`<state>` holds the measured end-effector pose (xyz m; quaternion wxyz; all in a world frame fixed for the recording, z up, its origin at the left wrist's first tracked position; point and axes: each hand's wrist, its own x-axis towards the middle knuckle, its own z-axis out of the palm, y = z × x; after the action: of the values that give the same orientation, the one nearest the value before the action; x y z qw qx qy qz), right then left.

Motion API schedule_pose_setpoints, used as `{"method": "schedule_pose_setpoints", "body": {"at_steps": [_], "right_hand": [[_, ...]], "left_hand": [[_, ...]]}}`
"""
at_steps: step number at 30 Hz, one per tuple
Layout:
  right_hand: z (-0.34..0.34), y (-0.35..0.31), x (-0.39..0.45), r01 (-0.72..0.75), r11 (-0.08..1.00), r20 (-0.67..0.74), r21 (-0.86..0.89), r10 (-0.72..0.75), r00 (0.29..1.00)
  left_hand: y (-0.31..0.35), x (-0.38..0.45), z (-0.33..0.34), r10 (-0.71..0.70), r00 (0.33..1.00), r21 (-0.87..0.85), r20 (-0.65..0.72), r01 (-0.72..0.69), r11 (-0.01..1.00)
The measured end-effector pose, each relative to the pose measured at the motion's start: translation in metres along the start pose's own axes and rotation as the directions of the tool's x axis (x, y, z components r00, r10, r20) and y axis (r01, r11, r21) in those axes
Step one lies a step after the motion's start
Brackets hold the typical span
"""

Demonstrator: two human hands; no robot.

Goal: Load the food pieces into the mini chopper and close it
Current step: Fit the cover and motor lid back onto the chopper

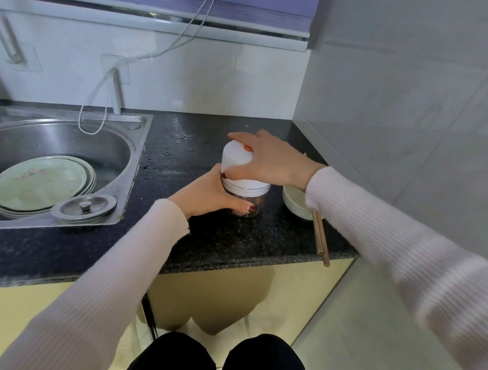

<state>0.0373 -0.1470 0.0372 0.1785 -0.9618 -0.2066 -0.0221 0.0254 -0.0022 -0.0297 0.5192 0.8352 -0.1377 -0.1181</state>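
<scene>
The mini chopper stands on the dark granite counter (231, 237). Its white motor lid (234, 161) with an orange button sits on top of the clear cup (253, 202), which holds dark reddish food pieces. My right hand (266, 160) is clamped over the lid from the right. My left hand (210, 193) wraps around the clear cup from the left, thumb across its front. Most of the cup's contents are hidden behind my left hand.
A white bowl (293, 202) sits right of the chopper with wooden chopsticks (320, 238) lying by the counter's right edge. A steel sink (60, 147) at left holds green plates (41, 181) and a metal drain cover (84, 207). A tiled wall closes the right side.
</scene>
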Motion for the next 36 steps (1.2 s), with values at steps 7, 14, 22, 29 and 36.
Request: {"method": "schedule_pose_setpoints", "body": {"at_steps": [7,14,22,29,36], "right_hand": [[0.007,-0.002,-0.001,-0.068,0.998,-0.061,0.010,0.068,0.996],[0.007,-0.005,-0.009,-0.040,0.979,-0.099,0.198,0.061,0.993],[-0.006,-0.010,-0.024,-0.081,0.724,-0.133,0.685,0.234,0.963],[0.001,-0.012,-0.033,-0.180,0.476,0.006,0.861,0.344,0.939],[0.014,-0.010,-0.022,-0.167,0.389,-0.010,0.906,0.415,0.910]], "left_hand": [[-0.002,-0.001,0.004,-0.015,0.996,0.094,-0.089,0.023,0.995],[-0.003,-0.006,0.007,-0.002,0.991,0.154,-0.133,0.023,0.988],[0.022,-0.012,-0.016,-0.008,0.993,-0.186,-0.116,-0.013,0.982],[0.041,0.001,-0.008,-0.124,0.954,-0.411,-0.272,0.001,0.911],[0.047,0.011,0.007,-0.140,0.929,-0.396,-0.342,-0.007,0.918]]}}
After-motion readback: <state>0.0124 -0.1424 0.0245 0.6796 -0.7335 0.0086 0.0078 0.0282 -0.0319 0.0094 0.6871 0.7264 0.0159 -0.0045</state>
